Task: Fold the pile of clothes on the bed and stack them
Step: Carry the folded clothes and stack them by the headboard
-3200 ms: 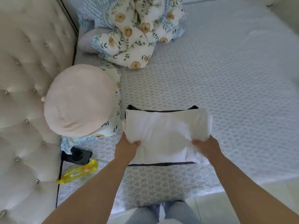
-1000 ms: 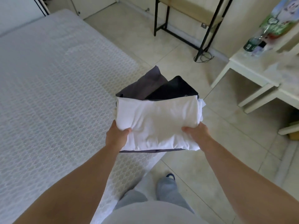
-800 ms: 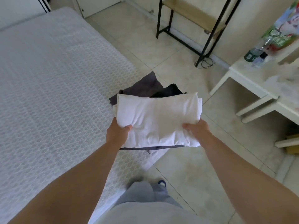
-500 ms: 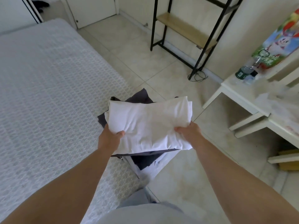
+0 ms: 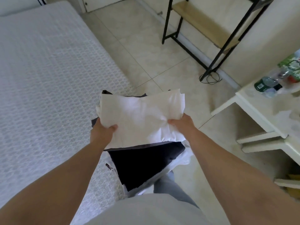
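Here the left hand (image 5: 101, 133) and right hand (image 5: 183, 122) each pinch a near corner of a stack of folded clothes (image 5: 141, 117), thumbs curled on top: soft, creased white cotton over dark layers. It is held up at the corner of the bed (image 5: 48, 78), whose cover has a woven lattice texture. Below, another dark cloth (image 5: 142, 164) hangs smooth over glossy floor tiles (image 5: 146, 51).

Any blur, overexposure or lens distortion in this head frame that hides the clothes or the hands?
Head view: wide-angle bending curves the bed edge and shelf frame; the white folded garment is bright, its creases partly washed out; the dark garment beneath is near-black, detail lost; the bottles at right are soft; left hand and right hand are sharp enough.
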